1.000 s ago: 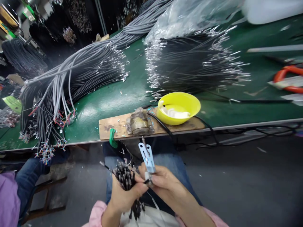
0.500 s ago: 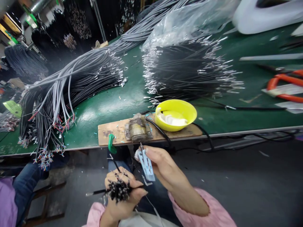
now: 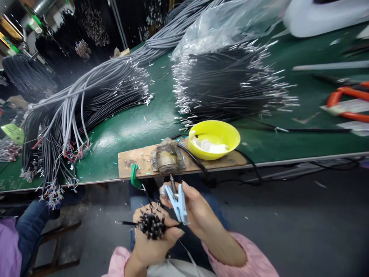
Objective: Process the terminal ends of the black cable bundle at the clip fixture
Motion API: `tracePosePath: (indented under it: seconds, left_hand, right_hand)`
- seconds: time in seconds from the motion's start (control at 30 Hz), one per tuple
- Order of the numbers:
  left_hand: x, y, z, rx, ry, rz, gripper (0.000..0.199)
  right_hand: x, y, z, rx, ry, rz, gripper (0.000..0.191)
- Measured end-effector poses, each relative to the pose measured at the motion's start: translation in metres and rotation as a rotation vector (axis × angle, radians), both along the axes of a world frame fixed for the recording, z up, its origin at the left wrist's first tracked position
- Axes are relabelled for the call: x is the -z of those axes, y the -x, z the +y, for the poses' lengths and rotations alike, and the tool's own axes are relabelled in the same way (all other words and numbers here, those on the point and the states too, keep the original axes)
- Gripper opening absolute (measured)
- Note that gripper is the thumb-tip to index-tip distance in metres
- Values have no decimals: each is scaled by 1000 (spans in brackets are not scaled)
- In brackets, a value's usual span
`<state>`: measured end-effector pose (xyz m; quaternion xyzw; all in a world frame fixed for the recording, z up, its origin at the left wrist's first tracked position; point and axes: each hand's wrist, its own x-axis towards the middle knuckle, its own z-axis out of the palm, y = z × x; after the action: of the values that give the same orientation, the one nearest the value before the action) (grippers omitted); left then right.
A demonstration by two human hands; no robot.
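Note:
My left hand (image 3: 152, 246) is closed round a bundle of thin black cables (image 3: 151, 226), their stripped ends facing me. A few single cables stick out of the bundle to the left and upward. Beside it, my right hand (image 3: 196, 207) grips a light blue plastic clothes peg (image 3: 178, 204), whose two legs spread in a V toward the bench. A thin metal tip (image 3: 172, 181) shows between the peg and a small wire-mesh-covered device (image 3: 167, 157) on a wooden board (image 3: 134, 159). The fingertips behind the peg are partly hidden.
A yellow bowl (image 3: 215, 150) with white material stands on the board, beside a green clamp (image 3: 134, 175). Cable bundles (image 3: 225, 82) cover much of the green bench (image 3: 115, 130). Orange-handled pliers (image 3: 346, 100) lie right. A person's leg (image 3: 31, 227) is at left.
The clothes peg has turned in my right hand, and its legs now show as a wide V. My left hand with the cables has shifted slightly right, closer to the peg.

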<state>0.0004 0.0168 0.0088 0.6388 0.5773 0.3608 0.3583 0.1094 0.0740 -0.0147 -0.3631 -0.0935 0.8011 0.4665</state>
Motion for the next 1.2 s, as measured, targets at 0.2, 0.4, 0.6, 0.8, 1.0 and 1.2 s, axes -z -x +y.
tracePosePath:
  seconds: [0.2, 0.4, 0.6, 0.8, 1.0, 1.2]
  left_hand:
    - [7, 6, -6, -90, 129, -204, 4]
    - [21, 5, -23, -177, 275, -381, 25]
    - [43, -9, -41, -337, 456, -522, 46]
    - [71, -12, -60, -604, 545, -798, 38]
    - [87, -7, -81, -344, 505, -885, 38]
    - [65, -8, -70, -250, 559, -828, 45]
  right_hand:
    - [14, -4, -6, 20, 11, -55, 42]
    - [29, -20, -30, -61, -269, -295, 39]
    - [33, -27, -51, -238, -544, -533, 22]
    - [42, -18, -61, -260, -663, -810, 22]
    - [48, -18, -72, -308, -739, -886, 26]
    - [36, -23, -70, -320, -860, -802, 24]
